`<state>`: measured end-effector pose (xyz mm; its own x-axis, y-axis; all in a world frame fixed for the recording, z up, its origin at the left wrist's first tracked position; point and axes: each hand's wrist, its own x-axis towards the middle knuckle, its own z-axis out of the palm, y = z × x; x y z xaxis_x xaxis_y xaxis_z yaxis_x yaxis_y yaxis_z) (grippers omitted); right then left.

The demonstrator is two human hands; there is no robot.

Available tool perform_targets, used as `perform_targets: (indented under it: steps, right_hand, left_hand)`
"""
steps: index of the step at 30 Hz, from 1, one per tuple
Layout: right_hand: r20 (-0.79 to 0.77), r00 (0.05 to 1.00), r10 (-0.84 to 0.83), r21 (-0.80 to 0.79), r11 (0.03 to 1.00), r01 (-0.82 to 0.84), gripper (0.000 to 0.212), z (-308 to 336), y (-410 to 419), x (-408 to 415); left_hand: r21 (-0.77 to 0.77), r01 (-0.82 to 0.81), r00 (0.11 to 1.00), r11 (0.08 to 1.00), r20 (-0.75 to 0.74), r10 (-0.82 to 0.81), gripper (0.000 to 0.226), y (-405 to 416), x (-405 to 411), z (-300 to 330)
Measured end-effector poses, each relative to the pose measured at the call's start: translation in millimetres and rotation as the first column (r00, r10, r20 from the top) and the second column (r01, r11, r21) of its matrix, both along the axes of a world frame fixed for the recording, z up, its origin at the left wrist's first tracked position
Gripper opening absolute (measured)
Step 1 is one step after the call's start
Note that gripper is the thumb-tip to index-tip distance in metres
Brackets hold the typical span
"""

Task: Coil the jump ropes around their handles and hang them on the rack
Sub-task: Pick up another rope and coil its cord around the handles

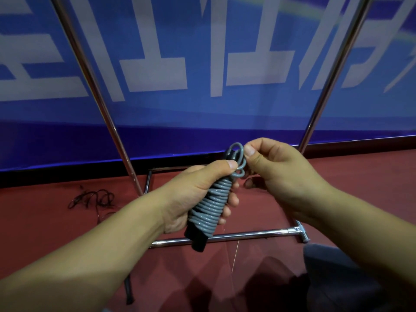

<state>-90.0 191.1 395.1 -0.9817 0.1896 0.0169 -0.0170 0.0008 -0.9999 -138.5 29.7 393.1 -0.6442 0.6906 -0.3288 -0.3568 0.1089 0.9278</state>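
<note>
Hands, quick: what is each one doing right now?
Left hand: grips the grey coiled rope around its black handles.
Right hand: pinches the rope's loose end loops.

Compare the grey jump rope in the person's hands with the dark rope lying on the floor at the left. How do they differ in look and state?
The grey jump rope is wound in tight, even coils around black handles; the dark rope lies in a loose tangle. The grey one is gripped by the left hand, its top loops pinched by the right hand; the dark one rests untouched on the red floor. Neither hangs on the rack yet.
</note>
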Motion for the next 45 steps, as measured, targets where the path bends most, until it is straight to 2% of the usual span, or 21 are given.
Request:
perform_targets:
  steps: [5,8,11,14,19,23,25,28,30,33,37,42,45]
  right_hand:
    - [-0.048,0.994,-0.094,0.105,0.990,0.099,0.022,-2.0,-5.1,-0.7]
    - [-0.044,0.993,-0.112,-0.023,0.994,0.111,0.019,-1.5,-5.3,-2.2]
    - [-0.025,0.999,-0.043,-0.159,0.987,0.038,0.010,-0.6,-4.6,-1.4]
    - [-0.018,1.000,-0.011,-0.191,0.982,0.007,0.003,-3.1,-5.8,-1.8]
    - [-0.064,0.996,-0.065,-0.193,0.980,0.051,0.009,-8.3,-10.0,-5.0]
    - [0.037,0.996,0.080,-0.449,0.892,-0.055,0.021,-4.5,-10.9,-7.1]
    - [0.109,0.980,0.168,-0.477,0.874,-0.097,0.027,-1.9,-8.0,-6.9]
    - [0.174,0.949,0.261,-0.479,0.865,-0.150,0.024,-0.5,-2.9,-5.6]
    - [0.180,0.956,0.232,-0.477,0.870,-0.122,0.015,-0.8,0.3,-6.3]
    - [0.183,0.982,0.053,-0.367,0.930,0.018,0.012,-6.1,3.0,-10.2]
    - [0.071,0.988,-0.136,-0.255,0.955,0.149,0.019,-7.1,6.7,-18.6]
    - [-0.099,0.976,-0.193,-0.115,0.977,0.181,0.016,3.8,14.5,-17.1]
    - [-0.164,0.950,-0.267,-0.038,0.964,0.264,0.013,25.3,26.7,-12.7]
  left_hand:
    - [0.027,-0.096,0.992,0.995,-0.081,0.098,0.043,4.3,0.6,-3.5]
    - [0.046,-0.160,0.980,0.986,-0.109,0.164,0.044,7.3,-1.2,-5.0]
    - [0.052,-0.192,0.972,0.980,-0.126,0.197,0.049,6.4,-5.0,-4.7]
    - [0.038,-0.160,0.975,0.986,-0.152,0.164,0.051,4.1,-5.3,-5.8]
    - [0.054,-0.128,0.970,0.990,-0.202,0.136,0.046,4.8,-3.3,-7.1]
    - [0.071,-0.116,0.967,0.991,-0.221,0.129,0.047,2.6,-4.2,-8.2]
    - [0.066,-0.108,0.962,0.992,-0.244,0.121,0.045,2.0,-4.8,-9.1]
    - [0.063,-0.099,0.958,0.993,-0.265,0.112,0.047,1.6,-5.4,-9.3]
    - [0.046,-0.120,0.952,0.992,-0.279,0.128,0.048,2.4,-7.4,-10.7]
    - [-0.033,-0.202,0.908,0.979,-0.381,0.175,0.048,5.4,-13.4,-17.6]
    - [-0.172,-0.372,0.747,0.912,-0.639,0.185,0.052,15.3,-24.4,-23.1]
    - [-0.133,-0.436,0.737,0.890,-0.620,0.268,0.079,30.4,-26.2,-16.7]
    - [-0.069,-0.386,0.770,0.920,-0.572,0.281,0.072,46.9,-20.1,2.9]
